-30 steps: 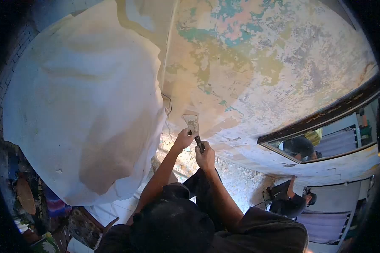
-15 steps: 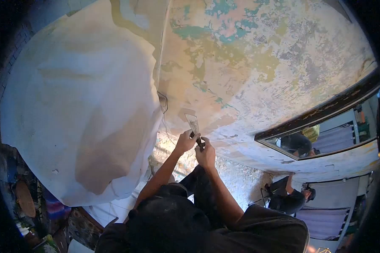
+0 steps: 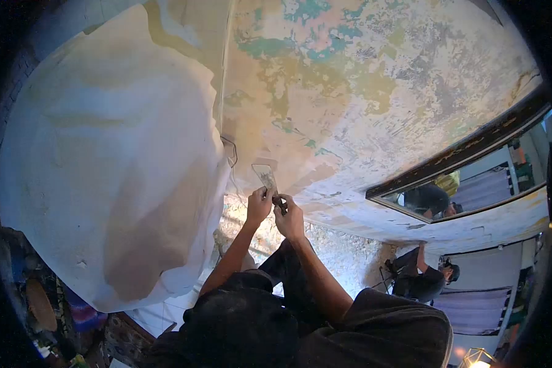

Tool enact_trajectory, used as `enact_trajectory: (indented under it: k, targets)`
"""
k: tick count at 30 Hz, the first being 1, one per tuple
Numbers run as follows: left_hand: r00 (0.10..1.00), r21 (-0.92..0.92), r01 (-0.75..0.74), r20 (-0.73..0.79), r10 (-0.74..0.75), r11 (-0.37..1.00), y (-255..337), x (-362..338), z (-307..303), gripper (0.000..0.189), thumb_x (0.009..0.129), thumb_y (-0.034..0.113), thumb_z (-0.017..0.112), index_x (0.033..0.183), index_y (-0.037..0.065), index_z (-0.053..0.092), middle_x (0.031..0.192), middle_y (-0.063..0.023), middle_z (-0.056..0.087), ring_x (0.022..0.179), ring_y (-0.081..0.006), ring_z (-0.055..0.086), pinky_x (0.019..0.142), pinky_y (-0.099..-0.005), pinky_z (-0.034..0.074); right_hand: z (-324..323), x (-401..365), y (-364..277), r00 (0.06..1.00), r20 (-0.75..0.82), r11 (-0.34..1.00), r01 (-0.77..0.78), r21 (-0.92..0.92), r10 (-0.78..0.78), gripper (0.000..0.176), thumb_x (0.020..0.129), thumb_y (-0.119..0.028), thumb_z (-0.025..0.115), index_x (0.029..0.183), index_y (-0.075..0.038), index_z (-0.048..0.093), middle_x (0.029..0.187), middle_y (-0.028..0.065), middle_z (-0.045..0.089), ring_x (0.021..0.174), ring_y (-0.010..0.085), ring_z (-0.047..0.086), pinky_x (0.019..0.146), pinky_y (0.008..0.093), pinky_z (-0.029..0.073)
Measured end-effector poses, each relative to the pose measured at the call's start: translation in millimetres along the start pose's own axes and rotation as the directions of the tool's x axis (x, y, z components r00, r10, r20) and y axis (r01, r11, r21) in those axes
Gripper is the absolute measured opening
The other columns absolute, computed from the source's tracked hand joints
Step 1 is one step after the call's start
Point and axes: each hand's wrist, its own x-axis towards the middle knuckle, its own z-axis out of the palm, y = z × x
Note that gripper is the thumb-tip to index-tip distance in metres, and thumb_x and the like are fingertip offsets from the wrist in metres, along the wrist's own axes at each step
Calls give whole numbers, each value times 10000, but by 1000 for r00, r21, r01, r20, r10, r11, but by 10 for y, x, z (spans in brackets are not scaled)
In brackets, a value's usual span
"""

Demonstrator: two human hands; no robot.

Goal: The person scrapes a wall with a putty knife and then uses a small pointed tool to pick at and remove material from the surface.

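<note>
A putty knife (image 3: 266, 176) with a broad, smeared metal blade and a dark handle points up against the wall ahead. My left hand (image 3: 259, 207) is closed at the base of its blade, thumb and fingers bent round it. Lower down, my right hand (image 3: 290, 219) wraps the dark handle. Beside the blade's edge the wall (image 3: 374, 147) is patchy, with scraped beige, olive, teal and whitish paint. The fingers partly hide the handle.
A large white sheet (image 3: 122, 153) hangs at the left, near a thin dark cable (image 3: 230, 147). A dark-framed mirror (image 3: 466, 196) is on the right. Another person (image 3: 420, 279) in dark clothes is at the lower right. A lit lamp (image 3: 477, 359) stands at the bottom right.
Both hands have shifted slightly left with the putty knife, and its blade leans a bit more to the left. The whole view has also drifted a little.
</note>
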Motion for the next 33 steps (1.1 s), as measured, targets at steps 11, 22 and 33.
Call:
enact_trajectory:
  k: [11, 22, 33]
  targets:
    - [969, -213, -58, 221, 106, 975, 131, -57, -91, 281, 935, 243, 480, 919, 5, 629, 801, -89, 664, 725, -164, 641, 627, -295, 475, -486, 326, 266, 989, -83, 974, -134, -181, 121, 306, 780, -151, 593, 1056, -20, 566, 772, 250, 630, 707, 397, 626, 636, 434, 495]
    - [966, -156, -100, 221, 133, 983, 175, -54, 2, 235, 905, 228, 509, 900, 29, 635, 755, -79, 667, 711, -172, 634, 618, -298, 461, -1309, 1008, -319, 958, -286, 927, -77, -368, -34, 273, 738, -153, 527, 635, 93, 586, 664, 315, 554, 662, 466, 577, 620, 490, 469]
    - [972, -166, -70, 211, 104, 984, 134, -51, 33, 209, 911, 205, 512, 910, 28, 625, 760, -83, 667, 717, -152, 637, 621, -278, 461, -1306, 1042, -373, 921, -390, 934, -153, -322, 17, 286, 730, -159, 545, 584, 86, 554, 634, 311, 545, 643, 451, 584, 604, 490, 460]
